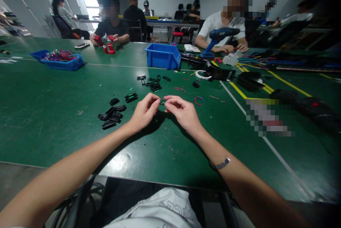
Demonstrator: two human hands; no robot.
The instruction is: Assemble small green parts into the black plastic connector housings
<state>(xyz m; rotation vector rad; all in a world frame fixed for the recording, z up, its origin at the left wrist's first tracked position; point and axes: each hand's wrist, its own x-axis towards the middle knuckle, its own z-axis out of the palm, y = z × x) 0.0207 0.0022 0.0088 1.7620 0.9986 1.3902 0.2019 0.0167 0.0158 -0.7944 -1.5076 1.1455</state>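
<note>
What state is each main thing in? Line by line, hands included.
Small green part: pinched between both hands
Left hand: fingers closed on the part
Right hand: fingers closed on the part
Left blue bin: heaped with wires
Middle blue bin: upright, contents unseen
Drill: standing upright
Phone: lying flat
Black pieces: loosely scattered

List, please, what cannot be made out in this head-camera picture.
Head view:
Outline of the small green piece: partly covered by the left hand and right hand.
Floor of the rectangular blue plastic bin: hidden by its near wall.
Printed white cloth: cut off by the bottom edge.
Pale oblong patch at right: pixelated.
</note>
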